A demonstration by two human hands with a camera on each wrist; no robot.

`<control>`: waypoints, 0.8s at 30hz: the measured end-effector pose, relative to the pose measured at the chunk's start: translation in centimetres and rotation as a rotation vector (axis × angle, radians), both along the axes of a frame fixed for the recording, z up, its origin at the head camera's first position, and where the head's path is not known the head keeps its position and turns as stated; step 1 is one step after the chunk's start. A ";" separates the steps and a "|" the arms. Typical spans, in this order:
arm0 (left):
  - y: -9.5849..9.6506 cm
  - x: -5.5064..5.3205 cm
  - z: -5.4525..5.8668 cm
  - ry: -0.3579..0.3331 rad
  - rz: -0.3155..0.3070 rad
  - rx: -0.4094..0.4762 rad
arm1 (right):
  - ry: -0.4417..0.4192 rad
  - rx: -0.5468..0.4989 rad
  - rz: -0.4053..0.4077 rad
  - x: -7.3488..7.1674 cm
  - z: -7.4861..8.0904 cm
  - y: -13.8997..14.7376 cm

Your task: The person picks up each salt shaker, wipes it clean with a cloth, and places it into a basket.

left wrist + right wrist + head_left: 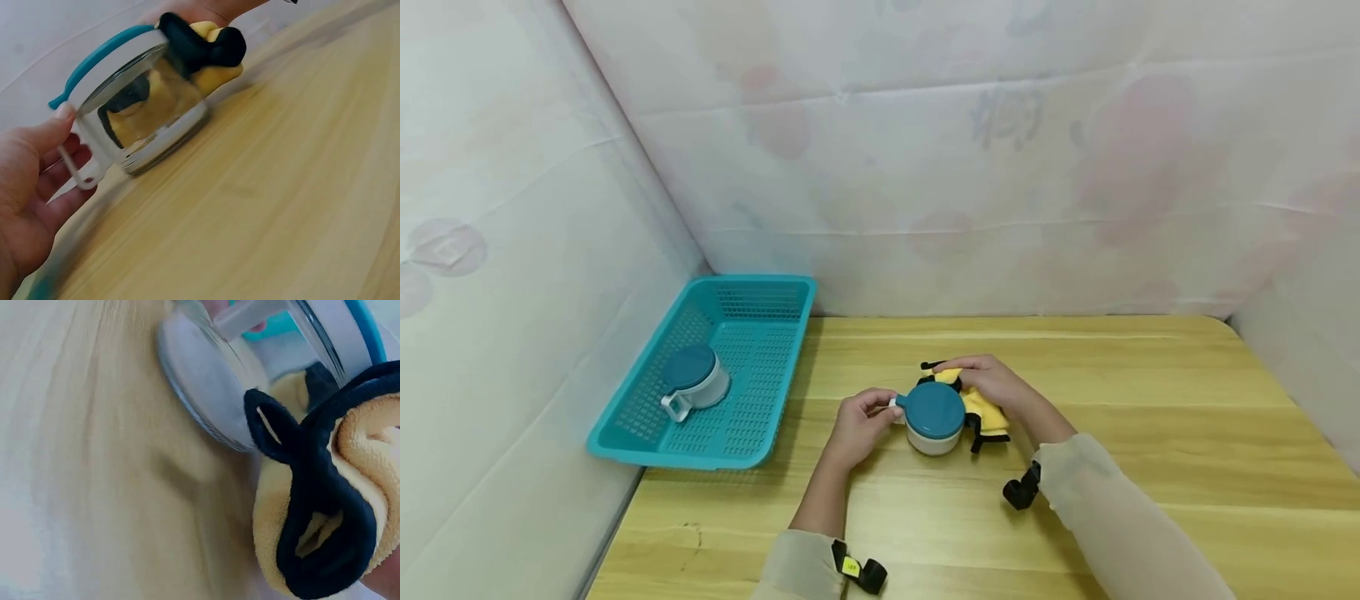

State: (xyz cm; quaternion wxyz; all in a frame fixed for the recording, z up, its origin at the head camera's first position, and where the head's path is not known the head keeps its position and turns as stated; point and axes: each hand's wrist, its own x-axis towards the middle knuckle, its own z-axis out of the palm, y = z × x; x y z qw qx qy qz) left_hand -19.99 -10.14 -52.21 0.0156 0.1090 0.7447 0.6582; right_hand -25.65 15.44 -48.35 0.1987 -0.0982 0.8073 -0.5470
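Observation:
A clear glass jar [150, 106] with a blue-green lid [935, 410] and a white handle stands at the middle of the table, tilted in the wrist views. My left hand [859, 427] pinches its handle [80, 172], with the thumb up by the lid's tab. On the jar's far right side, my right hand [996, 385] holds a bunched yellow cloth [985, 412] with black edging against the jar. In the right wrist view the folded cloth [356, 450] covers most of that hand.
A blue-green plastic basket [752, 375] stands at the table's left, by the wall. Inside it lies a second lidded jar [700, 387] with a white handle, leaning over. Printed cloth walls [925, 167] border the wooden table [1150, 467] at the back and sides.

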 end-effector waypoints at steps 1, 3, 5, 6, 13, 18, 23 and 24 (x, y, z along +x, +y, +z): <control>0.2 0.0 0.0 0.002 0.024 0.013 | -0.005 -0.013 -0.035 0.2 -0.2 0.1; 0.7 0.1 -0.2 0.009 0.067 0.035 | -0.017 -0.037 -0.119 0.7 -0.5 0.3; 1.2 0.2 -0.2 0.016 0.109 0.056 | -0.021 -0.056 -0.201 1.3 -0.7 0.2; 1.4 0.3 -0.3 0.021 0.128 0.065 | -0.027 -0.076 -0.239 1.6 -0.7 0.1; 2.0 0.3 -0.5 0.047 0.221 0.063 | -0.018 -0.152 -0.513 4.4 -0.8 -1.1; 1.8 0.3 -0.7 0.050 0.260 0.045 | 0.011 -0.163 -0.592 6.5 -0.9 -1.8; 1.9 0.5 0.0 0.052 0.257 0.041 | 0.011 -0.171 -0.633 7.8 -0.8 -2.1; 1.9 0.5 0.0 0.053 0.256 0.039 | 0.007 -0.173 -0.647 8.0 -0.9 -2.1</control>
